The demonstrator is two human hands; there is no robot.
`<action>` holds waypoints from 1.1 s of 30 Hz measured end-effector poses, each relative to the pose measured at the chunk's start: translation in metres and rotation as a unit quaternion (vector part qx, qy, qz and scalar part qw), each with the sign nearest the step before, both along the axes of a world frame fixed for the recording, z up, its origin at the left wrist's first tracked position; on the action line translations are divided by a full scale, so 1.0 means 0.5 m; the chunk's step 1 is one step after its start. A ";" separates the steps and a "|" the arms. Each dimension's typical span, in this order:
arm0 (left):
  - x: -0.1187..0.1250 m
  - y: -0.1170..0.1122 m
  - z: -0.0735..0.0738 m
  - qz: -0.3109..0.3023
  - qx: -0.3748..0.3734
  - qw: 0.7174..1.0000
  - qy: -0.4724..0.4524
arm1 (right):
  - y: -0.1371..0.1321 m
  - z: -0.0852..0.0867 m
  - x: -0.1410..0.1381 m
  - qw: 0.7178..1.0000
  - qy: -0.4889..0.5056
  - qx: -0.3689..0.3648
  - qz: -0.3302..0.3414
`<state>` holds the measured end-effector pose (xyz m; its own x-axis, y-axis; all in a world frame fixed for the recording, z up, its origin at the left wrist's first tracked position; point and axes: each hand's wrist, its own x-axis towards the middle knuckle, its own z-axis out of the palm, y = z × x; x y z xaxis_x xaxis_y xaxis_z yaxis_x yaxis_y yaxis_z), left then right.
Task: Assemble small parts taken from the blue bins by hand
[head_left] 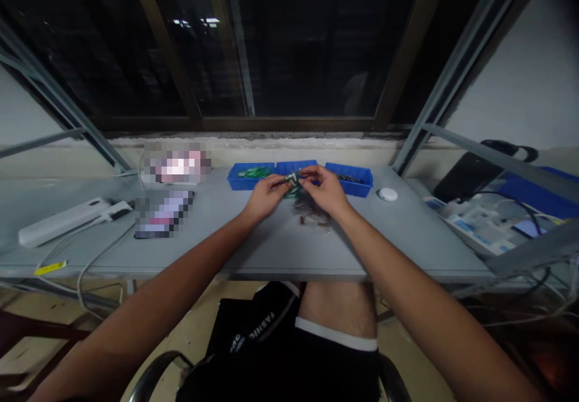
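Standing by the grey table (407,239), I see both hands meet just in front of the row of blue trays (359,180). The left hand (265,198) has its fingers closed in a pinch on a small green board (292,180), held a little above the tabletop. The right hand (328,194) curls in from the other side, fingertips pinched on the same piece. Whether something tinier sits between them is too small to tell. A scatter of little brown parts (314,218) lies on the table under the right wrist, and the left-most tray holds more green pieces (253,172). To my eye this is fiddly fingertip work, best done with the left hand as the steady clamp and only the right making small moves. Gripping by the edges and resting the wrists on the table would help, and so would working low over the surface, since a dropped part would land among that scatter.
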<state>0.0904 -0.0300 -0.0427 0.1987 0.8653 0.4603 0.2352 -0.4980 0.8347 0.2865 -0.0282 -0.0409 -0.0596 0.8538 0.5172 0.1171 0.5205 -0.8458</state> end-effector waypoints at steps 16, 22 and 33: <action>-0.012 0.008 0.002 -0.033 -0.015 0.998 -0.045 | 0.013 -0.008 0.026 0.997 -0.067 0.005 0.021; -0.021 0.009 0.013 0.015 -0.012 0.999 -0.026 | 0.011 -0.008 0.025 0.989 -0.143 0.045 -0.005; -0.107 0.029 0.028 0.181 0.163 0.943 0.226 | -0.019 -0.027 0.013 0.929 -0.347 0.120 0.044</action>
<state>0.0372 -0.0154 -0.0285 0.1574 0.7412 0.6526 0.7338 -0.5300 0.4250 0.2927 -0.0376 -0.0545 -0.5131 0.6949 0.5037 0.5393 0.7176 -0.4407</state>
